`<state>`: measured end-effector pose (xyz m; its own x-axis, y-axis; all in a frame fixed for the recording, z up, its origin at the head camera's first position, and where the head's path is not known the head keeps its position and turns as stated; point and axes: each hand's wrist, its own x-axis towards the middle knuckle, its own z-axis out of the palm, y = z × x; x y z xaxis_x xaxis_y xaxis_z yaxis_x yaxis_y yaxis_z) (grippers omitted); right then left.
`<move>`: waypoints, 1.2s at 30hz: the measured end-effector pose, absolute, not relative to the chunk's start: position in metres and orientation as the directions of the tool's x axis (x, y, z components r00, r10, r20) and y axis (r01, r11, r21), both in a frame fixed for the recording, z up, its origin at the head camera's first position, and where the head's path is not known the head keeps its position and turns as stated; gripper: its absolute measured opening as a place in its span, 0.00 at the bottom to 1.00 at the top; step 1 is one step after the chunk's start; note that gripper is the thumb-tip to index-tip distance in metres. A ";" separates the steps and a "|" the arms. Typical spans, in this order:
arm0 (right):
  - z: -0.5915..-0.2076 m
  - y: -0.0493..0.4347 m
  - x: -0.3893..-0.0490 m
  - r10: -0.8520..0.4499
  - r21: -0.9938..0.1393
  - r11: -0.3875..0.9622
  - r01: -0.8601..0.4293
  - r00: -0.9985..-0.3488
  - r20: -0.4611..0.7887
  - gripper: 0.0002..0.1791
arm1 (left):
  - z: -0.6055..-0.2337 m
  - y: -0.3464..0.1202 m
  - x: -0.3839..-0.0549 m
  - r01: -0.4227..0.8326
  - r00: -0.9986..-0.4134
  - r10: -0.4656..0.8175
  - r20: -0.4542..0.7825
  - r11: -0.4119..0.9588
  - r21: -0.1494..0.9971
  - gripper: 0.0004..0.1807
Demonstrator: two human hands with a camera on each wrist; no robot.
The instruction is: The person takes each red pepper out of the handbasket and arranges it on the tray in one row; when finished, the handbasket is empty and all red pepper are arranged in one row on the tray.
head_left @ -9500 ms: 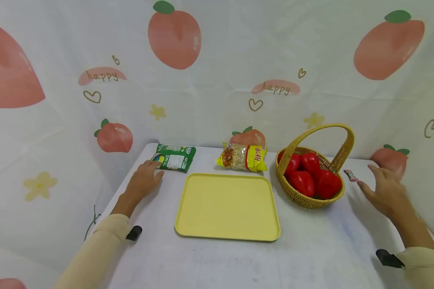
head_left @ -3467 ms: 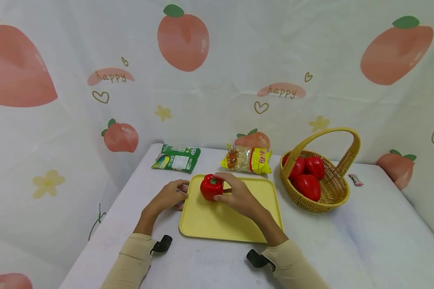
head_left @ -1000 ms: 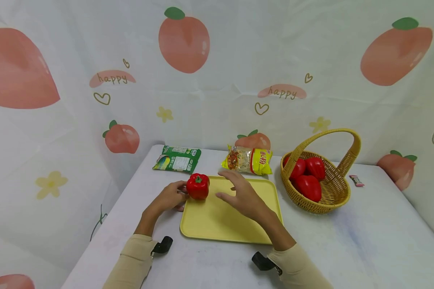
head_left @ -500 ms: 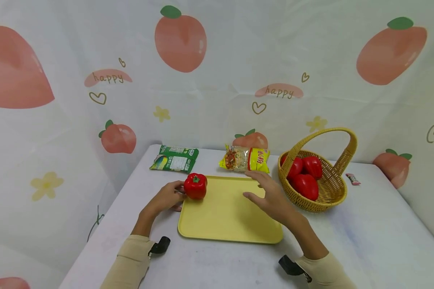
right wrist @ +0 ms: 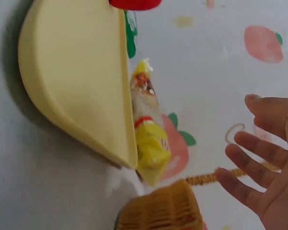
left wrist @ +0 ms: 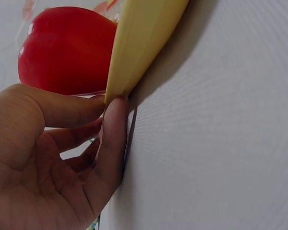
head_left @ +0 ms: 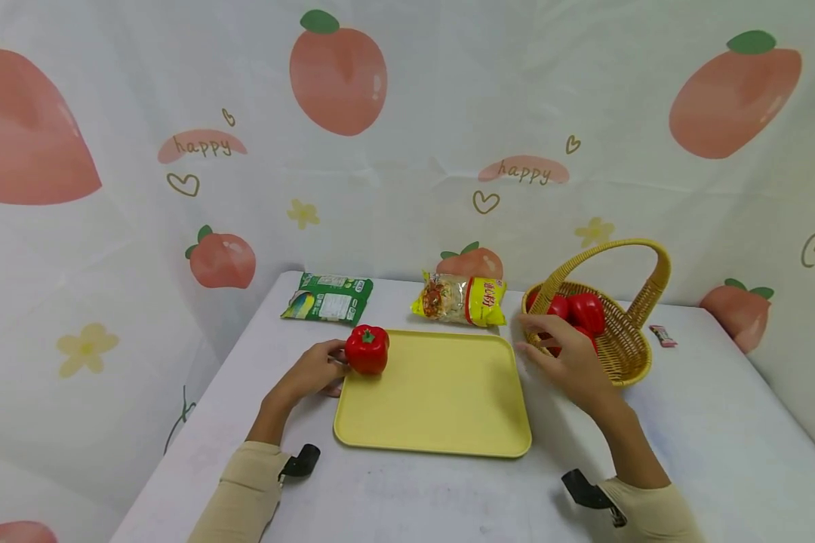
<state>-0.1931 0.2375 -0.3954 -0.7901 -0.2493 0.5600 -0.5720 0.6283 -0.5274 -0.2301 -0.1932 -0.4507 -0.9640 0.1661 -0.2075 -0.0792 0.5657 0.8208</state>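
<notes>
A red bell pepper (head_left: 367, 350) stands stem up at the left end of the yellow tray (head_left: 435, 407). My left hand (head_left: 312, 369) pinches the tray's left edge between thumb and fingers, plain in the left wrist view, where the pepper (left wrist: 67, 50) sits just beyond the fingers. At the left front of the wicker basket (head_left: 628, 362), my right hand (head_left: 573, 369) hovers with its fingers spread and nothing in them. It partly hides the red peppers (head_left: 587, 311) inside. In the right wrist view that hand (right wrist: 269, 163) is above the basket (right wrist: 163, 211).
Behind the tray lie a green snack bag (head_left: 329, 298) and a yellow-and-clear food packet (head_left: 460, 299). A small wrapped candy (head_left: 663, 336) is right of the basket. The basket's tall handle (head_left: 607, 247) arches over it. A printed cloth hangs at the back.
A pepper came from the basket onto the tray and was let go at its left end. My right hand then moved right to the basket. The left hand has stayed at the tray edge.
</notes>
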 end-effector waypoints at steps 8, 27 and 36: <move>-0.390 0.264 -0.193 -0.163 -0.570 0.688 -0.449 -0.861 0.482 0.24 | -0.449 -0.194 -0.229 -0.077 -0.963 0.171 -0.208 0.565 0.822 0.30; -0.400 0.306 -0.197 -0.022 -0.619 0.739 -0.267 -0.927 0.374 0.29 | -0.448 -0.194 -0.230 -0.070 -0.960 0.186 -0.209 0.565 0.822 0.30; -0.407 0.313 -0.200 -0.018 -0.612 0.756 -0.233 -0.941 0.337 0.31 | -0.449 -0.194 -0.229 -0.074 -0.961 0.177 -0.211 0.571 0.818 0.30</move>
<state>-0.2001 0.3132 -0.4075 -0.9414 -0.0180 0.3367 -0.2332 0.7560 -0.6116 -0.2289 -0.1939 -0.4485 -0.9614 0.1769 -0.2107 -0.0742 0.5709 0.8177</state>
